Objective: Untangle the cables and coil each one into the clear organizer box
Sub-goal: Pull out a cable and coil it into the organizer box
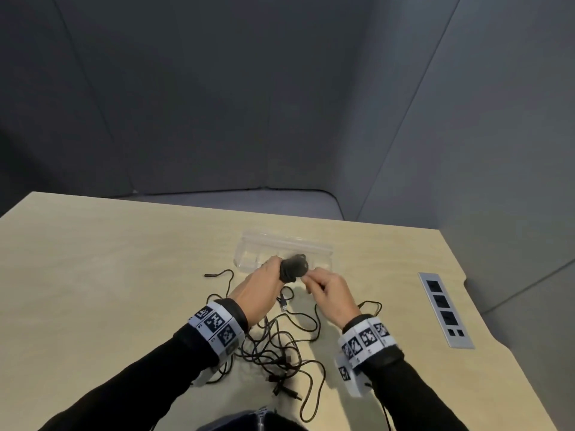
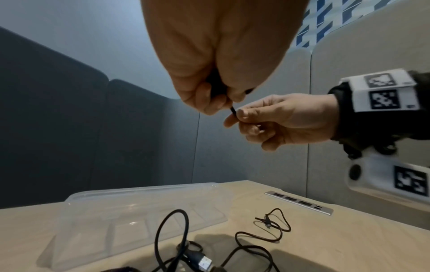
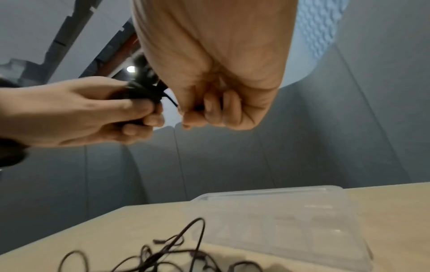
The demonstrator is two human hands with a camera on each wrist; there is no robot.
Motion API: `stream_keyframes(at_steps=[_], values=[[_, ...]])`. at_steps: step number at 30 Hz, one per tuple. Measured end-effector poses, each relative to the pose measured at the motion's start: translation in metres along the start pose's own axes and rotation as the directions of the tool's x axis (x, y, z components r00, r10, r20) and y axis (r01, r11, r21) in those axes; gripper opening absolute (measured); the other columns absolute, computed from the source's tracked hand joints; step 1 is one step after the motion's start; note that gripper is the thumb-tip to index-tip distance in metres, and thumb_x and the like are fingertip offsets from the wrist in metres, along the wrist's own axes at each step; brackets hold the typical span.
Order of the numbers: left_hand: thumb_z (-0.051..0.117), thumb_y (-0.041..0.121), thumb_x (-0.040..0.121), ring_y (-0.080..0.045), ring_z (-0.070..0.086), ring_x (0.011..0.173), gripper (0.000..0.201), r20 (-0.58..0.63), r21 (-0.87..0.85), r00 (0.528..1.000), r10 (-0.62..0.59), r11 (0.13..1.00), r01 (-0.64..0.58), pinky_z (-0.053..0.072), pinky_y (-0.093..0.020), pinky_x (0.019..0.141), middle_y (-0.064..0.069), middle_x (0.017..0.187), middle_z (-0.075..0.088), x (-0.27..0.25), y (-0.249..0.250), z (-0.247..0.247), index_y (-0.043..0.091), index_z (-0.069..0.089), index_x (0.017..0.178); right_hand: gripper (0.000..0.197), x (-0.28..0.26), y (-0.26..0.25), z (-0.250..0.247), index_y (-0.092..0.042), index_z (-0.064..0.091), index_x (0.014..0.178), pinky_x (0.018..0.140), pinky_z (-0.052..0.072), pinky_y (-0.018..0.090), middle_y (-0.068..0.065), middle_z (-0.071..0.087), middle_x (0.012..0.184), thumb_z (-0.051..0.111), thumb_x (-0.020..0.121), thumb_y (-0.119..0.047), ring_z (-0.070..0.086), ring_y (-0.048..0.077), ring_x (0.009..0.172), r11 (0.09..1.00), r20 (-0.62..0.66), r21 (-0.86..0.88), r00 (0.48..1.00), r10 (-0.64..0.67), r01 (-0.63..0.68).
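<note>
My left hand (image 1: 263, 283) grips the coiled cable (image 1: 294, 267); my right hand (image 1: 329, 290) pinches its free end (image 2: 233, 111). Slack grip risks the coil springing open above the organizer box (image 1: 249, 259).

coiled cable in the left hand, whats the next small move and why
Probably tuck the loose end in. The left hand grips the coiled cable above the table, and the right hand pinches its short free end beside the bundle. Once that is secured, the coil could go down into the clear box just behind it, whose compartments look empty. More tangled cables wait on the table.
</note>
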State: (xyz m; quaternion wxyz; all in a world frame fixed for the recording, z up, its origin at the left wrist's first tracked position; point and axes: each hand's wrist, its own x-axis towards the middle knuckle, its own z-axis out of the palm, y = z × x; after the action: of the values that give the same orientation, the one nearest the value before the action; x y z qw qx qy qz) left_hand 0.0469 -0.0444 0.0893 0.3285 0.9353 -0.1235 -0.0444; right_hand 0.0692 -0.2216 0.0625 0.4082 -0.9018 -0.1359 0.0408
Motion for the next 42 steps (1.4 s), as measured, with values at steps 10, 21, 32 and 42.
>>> stream_keyframes(at_steps=[10,21,32,42], values=[[0.035,-0.001,0.087,-0.03,0.058,0.098,0.027,0.154,0.252,0.972,-0.176,0.958,0.134,0.048,-0.038,0.077,-0.012,0.108,0.054,0.006,-0.009,0.033,0.008,0.041,0.111,0.016,-0.031,-0.042,0.005,-0.002,0.059,0.086,0.056,0.038,0.027,0.009,0.048,0.085,0.055,0.076,0.01,0.045,0.02,0.066,0.861,0.236,-0.401,0.943,-0.233,0.313],[0.047,0.021,0.094,-0.018,0.058,0.1,0.023,0.27,-0.008,0.934,0.233,0.971,-0.24,0.047,-0.035,0.088,-0.005,0.111,0.06,0.006,-0.01,0.031,0.016,0.05,0.115,0.03,0.003,-0.04,-0.026,-0.02,0.062,0.084,0.06,0.046,0.019,-0.005,0.06,0.087,0.084,0.064,-0.013,0.052,0.009,0.06,0.982,0.026,0.065,0.984,-0.178,0.176],[0.049,0.025,0.093,-0.026,0.059,0.095,0.025,0.415,0.185,0.91,-0.028,0.981,-0.055,0.045,-0.034,0.079,-0.012,0.104,0.06,0.004,-0.02,0.021,0.009,0.049,0.112,0.037,-0.025,-0.015,-0.006,-0.013,0.058,0.117,0.09,0.045,0.025,0.003,0.051,0.117,0.06,0.086,-0.034,0.051,0.017,0.103,0.822,0.381,-0.394,0.887,-0.26,0.411],[0.048,0.009,0.093,-0.022,0.061,0.095,0.02,0.396,0.221,0.912,0.106,0.953,-0.206,0.05,-0.034,0.086,-0.009,0.105,0.061,-0.003,-0.03,0.051,0.006,0.052,0.112,0.039,-0.037,-0.02,0.016,-0.007,0.047,0.119,0.087,0.042,0.028,0.011,0.056,0.116,0.062,0.083,-0.01,0.053,0.025,0.107,0.873,0.325,-0.446,0.945,-0.047,0.196]])
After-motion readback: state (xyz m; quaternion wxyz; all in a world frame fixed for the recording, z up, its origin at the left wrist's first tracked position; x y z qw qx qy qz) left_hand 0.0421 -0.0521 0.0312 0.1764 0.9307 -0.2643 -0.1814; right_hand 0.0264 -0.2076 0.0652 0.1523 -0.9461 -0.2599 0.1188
